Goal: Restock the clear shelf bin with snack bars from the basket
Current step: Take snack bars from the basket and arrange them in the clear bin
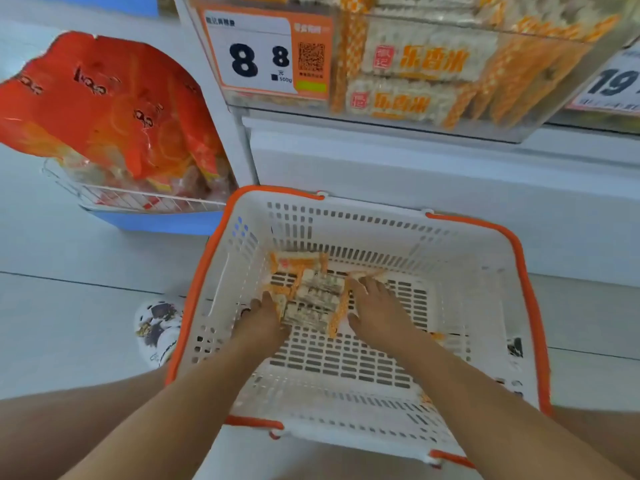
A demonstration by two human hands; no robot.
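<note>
Both hands down in the basket (pixel 214 271) now, one each side of the last bars (pixel 313 299) piled at the far-left of the floor. Left hand (pixel 263 318) sits at the pile's left edge, fingers curled in against the wrappers. Can't tell if it has a real hold yet, thumb's hidden. Right hand (pixel 372 306) comes in from the right w/ fingers spread fairly wide, tips touching a bar at the back of the pile, thumb pointing in toward the stack; no grip there that I can see.

Looks like a two-handed scoop of the leftovers. Basket's nearly bare otherwise; a scrap of orange wrapper shows by the right forearm, maybe one stray bar, too hidden to call.

Doing this well, imo: squeeze the pile from both sides so the bars stack flat, long edges together, then get fingers under the bottom one. The slotted floor can snag wrapper ends, so lift, don't drag. Wrappers look slick, so firm pressure or the middle ones slide out.

Bin (pixel 433 74) is up above on the shelf, already well stocked w/ same bars, price tag (pixel 249 53) at its left. Load goes up and over its front wall, laid flat on top.
</note>
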